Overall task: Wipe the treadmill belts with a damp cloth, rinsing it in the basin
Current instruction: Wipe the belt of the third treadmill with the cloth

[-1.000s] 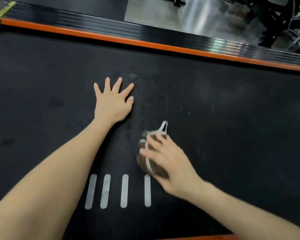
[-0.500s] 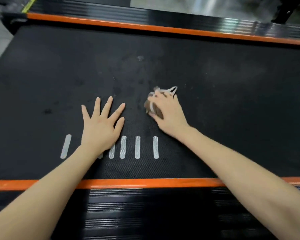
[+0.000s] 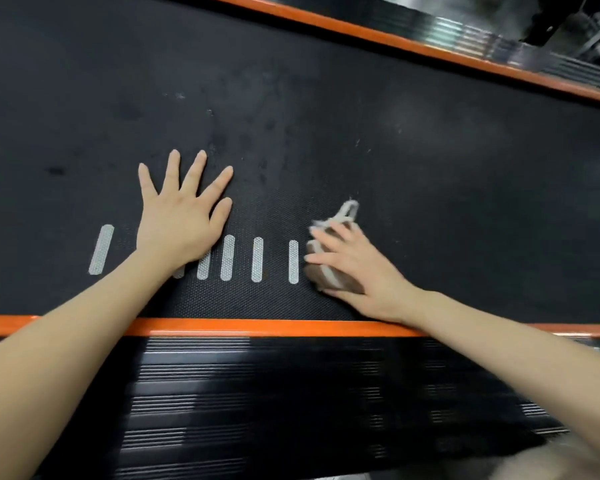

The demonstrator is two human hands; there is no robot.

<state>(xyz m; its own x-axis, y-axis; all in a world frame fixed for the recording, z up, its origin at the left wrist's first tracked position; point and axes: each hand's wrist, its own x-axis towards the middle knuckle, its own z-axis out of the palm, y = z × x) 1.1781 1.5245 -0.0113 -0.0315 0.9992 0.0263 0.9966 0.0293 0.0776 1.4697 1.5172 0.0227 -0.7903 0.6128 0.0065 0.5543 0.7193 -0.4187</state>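
The black treadmill belt (image 3: 430,161) fills most of the view and shows dusty smudges and specks. My left hand (image 3: 181,213) lies flat on the belt with fingers spread, covering part of a row of white dash marks (image 3: 257,259). A wadded brown cloth with a white edge (image 3: 343,285) sits on the belt just right of those marks. My right hand (image 3: 357,268) grips it from above, thumb along its near side, and presses it down. The cloth looks motion-blurred. No basin is in view.
An orange rail (image 3: 257,326) borders the belt on my side, with a ribbed black side deck (image 3: 257,393) below it. A second orange rail (image 3: 395,41) and deck run along the far side. Dark gym equipment (image 3: 568,26) stands at the top right.
My right hand has drawn the cloth back across the belt toward the near rail and to the right. My left hand stays flat on the belt. The view has tilted.
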